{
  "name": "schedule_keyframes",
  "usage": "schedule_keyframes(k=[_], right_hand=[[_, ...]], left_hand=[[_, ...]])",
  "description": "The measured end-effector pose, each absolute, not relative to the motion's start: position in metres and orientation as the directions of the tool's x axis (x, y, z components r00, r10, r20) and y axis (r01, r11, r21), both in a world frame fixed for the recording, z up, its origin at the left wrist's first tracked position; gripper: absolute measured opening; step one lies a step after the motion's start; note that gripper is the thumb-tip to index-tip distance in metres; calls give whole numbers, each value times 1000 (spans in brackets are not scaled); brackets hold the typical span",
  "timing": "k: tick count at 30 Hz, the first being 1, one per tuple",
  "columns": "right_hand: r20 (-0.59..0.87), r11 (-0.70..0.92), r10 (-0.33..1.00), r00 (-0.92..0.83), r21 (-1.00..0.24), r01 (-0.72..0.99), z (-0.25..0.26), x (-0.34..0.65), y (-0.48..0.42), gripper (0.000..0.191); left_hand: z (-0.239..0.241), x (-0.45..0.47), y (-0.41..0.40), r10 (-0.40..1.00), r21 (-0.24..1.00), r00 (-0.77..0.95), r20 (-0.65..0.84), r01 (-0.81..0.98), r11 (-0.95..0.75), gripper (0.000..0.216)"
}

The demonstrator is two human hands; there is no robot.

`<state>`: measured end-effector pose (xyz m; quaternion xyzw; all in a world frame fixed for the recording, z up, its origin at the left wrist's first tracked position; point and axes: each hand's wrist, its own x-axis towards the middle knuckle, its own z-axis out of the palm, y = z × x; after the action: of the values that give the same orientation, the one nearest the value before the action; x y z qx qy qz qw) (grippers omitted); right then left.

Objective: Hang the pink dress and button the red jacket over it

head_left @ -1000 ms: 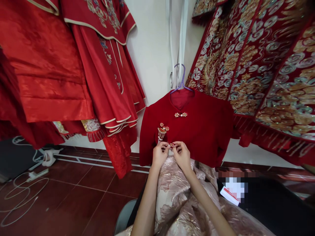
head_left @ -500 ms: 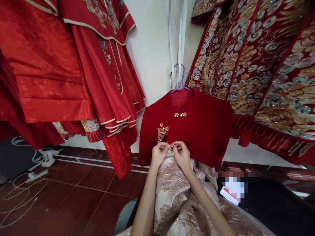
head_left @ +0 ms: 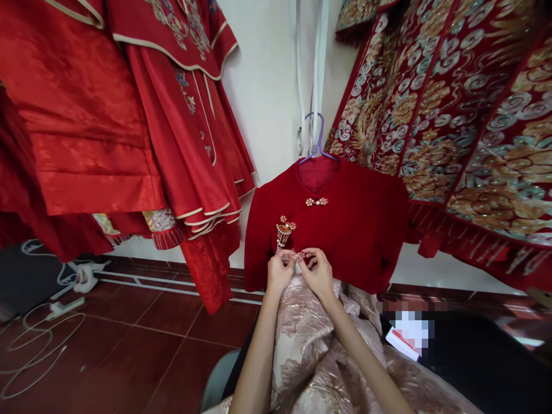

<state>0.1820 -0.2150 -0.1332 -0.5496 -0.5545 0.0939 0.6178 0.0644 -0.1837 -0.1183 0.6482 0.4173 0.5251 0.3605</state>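
A short red velvet jacket (head_left: 357, 218) hangs from a purple hanger (head_left: 319, 150). At its front hem is a small beaded flower button (head_left: 301, 255). My left hand (head_left: 280, 271) pinches at the left side of this button, thumb and forefinger together. From the right, my right hand (head_left: 318, 273) is closed on the same button with its fingertips. A beaded tassel brooch (head_left: 283, 231) sits on the jacket just above my left hand. Higher up, a pearl frog fastener (head_left: 317, 202) joins the collar opening. The exact grip of each fingertip is too small to make out.
Shiny pale pink brocade (head_left: 310, 333) lies beneath my forearms. Red garments (head_left: 86, 126) hang at left, and an embroidered red and gold garment (head_left: 448, 115) at right. A white cable (head_left: 43, 328) and power strip (head_left: 64, 309) lie on the tiled floor. White straps (head_left: 317, 63) hang above the hanger.
My right fingertips have shifted slightly left and lower around the beaded button, closer to my left fingertips. The jacket and hanger have hardly moved.
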Motion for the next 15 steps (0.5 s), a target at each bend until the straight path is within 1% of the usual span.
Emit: schedule_keyframes(k=[6, 12, 15], right_hand=[[587, 390, 726, 357, -780, 489, -136, 183, -214, 23], [583, 396, 726, 365, -788, 471, -139, 185, -211, 20], [578, 394, 731, 362, -792, 467, -140, 185, -211, 20]], left_hand=[[-119, 65, -184, 906, 886, 95, 413, 188, -424, 10], [-118, 64, -186, 917, 889, 80, 391, 227, -398, 12], [-115, 64, -188, 916, 881, 92, 389, 253, -400, 10]])
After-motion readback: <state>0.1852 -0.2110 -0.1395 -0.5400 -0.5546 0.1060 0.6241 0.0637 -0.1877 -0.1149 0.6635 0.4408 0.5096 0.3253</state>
